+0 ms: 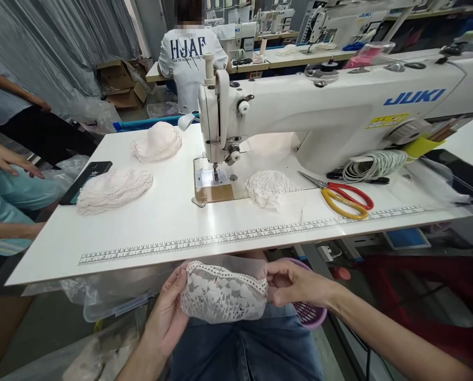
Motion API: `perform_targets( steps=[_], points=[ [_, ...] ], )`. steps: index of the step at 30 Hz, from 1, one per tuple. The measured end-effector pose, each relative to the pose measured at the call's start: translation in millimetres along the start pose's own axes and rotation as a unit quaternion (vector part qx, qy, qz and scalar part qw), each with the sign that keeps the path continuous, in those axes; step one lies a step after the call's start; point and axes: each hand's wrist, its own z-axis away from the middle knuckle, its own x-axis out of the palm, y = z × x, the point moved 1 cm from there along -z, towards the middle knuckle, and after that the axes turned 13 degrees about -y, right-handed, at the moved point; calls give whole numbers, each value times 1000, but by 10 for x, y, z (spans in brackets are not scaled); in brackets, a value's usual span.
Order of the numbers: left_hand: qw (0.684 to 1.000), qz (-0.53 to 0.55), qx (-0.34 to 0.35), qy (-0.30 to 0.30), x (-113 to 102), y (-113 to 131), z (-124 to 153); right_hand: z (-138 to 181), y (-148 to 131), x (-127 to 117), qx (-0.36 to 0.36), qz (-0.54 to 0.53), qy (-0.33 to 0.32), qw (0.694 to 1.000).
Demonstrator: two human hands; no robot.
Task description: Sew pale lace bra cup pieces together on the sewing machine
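Observation:
Between my hands, in front of the table edge and over my lap, is a white lace bra cup (224, 293) with a scalloped upper border and sheer fabric behind it. My left hand (170, 304) grips its left end, thumb on the front. At the right end, my right hand (294, 283) pinches the sheer edge between thumb and fingers. Another lace piece (270, 188) lies on the table, right of the needle of the white sewing machine (216, 127). Two stacks of pale cups, a nearer stack (115, 190) and a farther stack (157, 142), rest on the left.
Scissors (345, 198) with red and yellow handles lie right of the lace piece. A printed ruler (240, 235) runs along the front edge. Beside the machine base is a coiled cable (373, 165). A purple basket (319, 316) stands below. People are at left and behind.

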Motion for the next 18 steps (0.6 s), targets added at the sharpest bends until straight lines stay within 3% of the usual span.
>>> perform_targets(
  steps=[6,13,18],
  points=[
    [1000,9,-18,4,-42,-56,91,-102,157,86,3,-3,83,997],
    [994,-43,-54,-84,-260,-56,154,-40,251,34,-4,7,64,998],
    [992,-60,-62,-96,-313,-126,133,-83,241,64,-16,-2,33,999]
  ],
)
